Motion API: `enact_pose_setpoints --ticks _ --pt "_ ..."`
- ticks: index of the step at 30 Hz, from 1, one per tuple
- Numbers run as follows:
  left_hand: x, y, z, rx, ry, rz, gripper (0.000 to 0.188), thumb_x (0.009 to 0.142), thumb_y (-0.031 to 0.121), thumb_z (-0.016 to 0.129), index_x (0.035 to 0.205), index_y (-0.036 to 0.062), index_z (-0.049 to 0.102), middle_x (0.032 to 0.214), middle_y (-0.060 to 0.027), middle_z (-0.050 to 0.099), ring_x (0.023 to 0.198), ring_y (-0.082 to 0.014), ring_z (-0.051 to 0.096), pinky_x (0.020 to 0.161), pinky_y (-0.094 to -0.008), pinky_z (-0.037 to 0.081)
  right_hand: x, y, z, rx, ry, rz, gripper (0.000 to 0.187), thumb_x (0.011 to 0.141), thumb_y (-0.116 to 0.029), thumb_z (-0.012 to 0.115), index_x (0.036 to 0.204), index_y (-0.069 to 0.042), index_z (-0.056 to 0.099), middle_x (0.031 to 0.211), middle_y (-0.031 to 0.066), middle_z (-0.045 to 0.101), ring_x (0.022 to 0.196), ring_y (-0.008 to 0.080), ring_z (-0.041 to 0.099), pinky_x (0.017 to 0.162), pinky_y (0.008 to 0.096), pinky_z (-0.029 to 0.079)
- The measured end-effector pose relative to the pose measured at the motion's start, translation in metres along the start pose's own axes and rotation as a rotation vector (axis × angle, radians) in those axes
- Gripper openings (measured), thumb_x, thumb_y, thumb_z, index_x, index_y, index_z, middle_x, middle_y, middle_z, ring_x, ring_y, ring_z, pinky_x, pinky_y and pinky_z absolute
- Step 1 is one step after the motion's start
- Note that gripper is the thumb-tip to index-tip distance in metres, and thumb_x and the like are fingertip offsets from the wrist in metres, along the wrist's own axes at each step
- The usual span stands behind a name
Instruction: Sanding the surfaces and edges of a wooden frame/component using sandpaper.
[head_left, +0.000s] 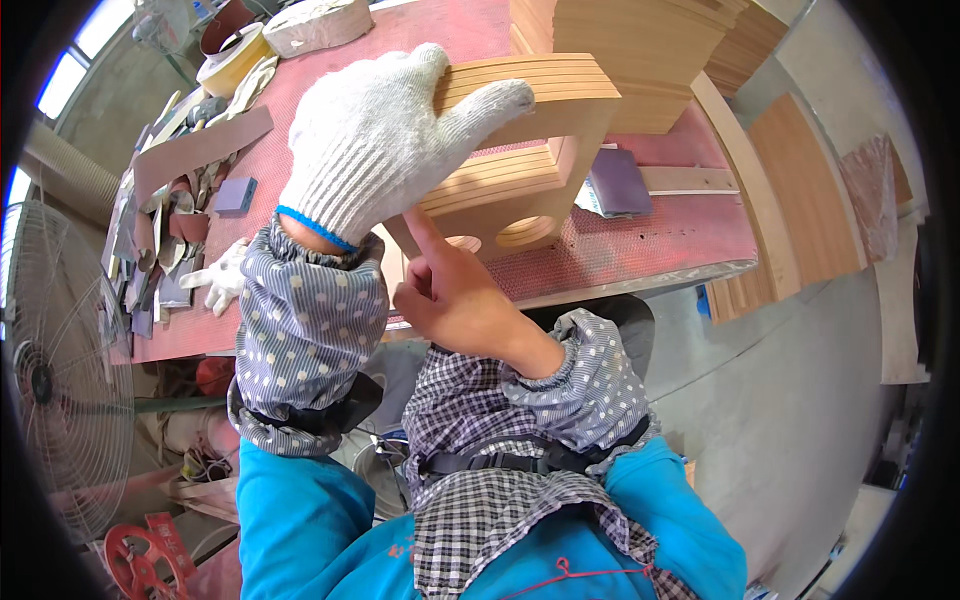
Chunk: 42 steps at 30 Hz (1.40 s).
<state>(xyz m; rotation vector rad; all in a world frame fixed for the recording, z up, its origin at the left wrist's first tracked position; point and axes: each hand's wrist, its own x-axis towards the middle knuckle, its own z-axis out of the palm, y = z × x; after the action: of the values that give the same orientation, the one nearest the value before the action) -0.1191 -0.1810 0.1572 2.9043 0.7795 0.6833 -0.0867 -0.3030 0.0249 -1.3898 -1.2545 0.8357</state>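
A white knit glove with a blue cuff covers my left hand, which is open, thumb spread to the right, in front of the left part of a wooden piece. That wooden piece shows layered edges, a rectangular opening and round holes low on its near face. My bare right hand is just below, index finger stretched up beside the glove cuff and the wood, other fingers curled, nothing visible in it. Whether that fingertip touches the wood, I cannot tell. Another white glove lies on the table by my left sleeve.
On the red table, a purple sanding block lies right of the wood, another block left near abrasive strips. Stacked wooden boards stand behind. Leftmost is a caged fan; long panels stand right.
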Motion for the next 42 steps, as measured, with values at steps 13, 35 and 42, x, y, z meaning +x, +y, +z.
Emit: enact_pose_setpoints --ticks 13,35,42 --pt "0.000 -0.011 0.005 0.034 0.053 0.100 0.062 0.088 0.066 0.070 0.093 0.0047 0.070 0.078 -0.0167 0.068 0.078 -0.0360 0.072 0.070 -0.0456 0.055 -0.003 -0.012 0.014 0.527 -0.055 -0.052 0.101 0.090 0.003 0.060 0.171 -0.014 0.001 0.081 0.0071 0.066 0.060 0.0106 0.058 0.056 0.0267 0.046" --pt "-0.072 -0.028 -0.025 -0.758 0.039 -0.250 0.048 0.072 0.019 0.091 0.111 0.0011 0.068 0.095 -0.0042 0.071 0.085 -0.0120 0.067 0.078 -0.0292 0.055 -0.109 0.115 -0.093 0.280 0.721 0.052 0.073 0.089 -0.018 0.085 0.147 -0.002 0.044 0.133 0.0117 0.056 0.127 0.0223 0.055 0.104 0.0356 0.049" --pt "-0.096 -0.052 0.093 -1.336 -0.068 -0.346 0.071 0.068 -0.001 0.079 0.135 0.0023 0.060 0.116 -0.0033 0.066 0.107 -0.0157 0.064 0.092 -0.0327 0.057 -0.129 0.091 -0.157 0.270 0.527 0.027 0.049 0.089 -0.013 0.085 0.131 0.002 0.065 0.122 0.0072 0.072 0.112 0.0179 0.068 0.102 0.0328 0.053"
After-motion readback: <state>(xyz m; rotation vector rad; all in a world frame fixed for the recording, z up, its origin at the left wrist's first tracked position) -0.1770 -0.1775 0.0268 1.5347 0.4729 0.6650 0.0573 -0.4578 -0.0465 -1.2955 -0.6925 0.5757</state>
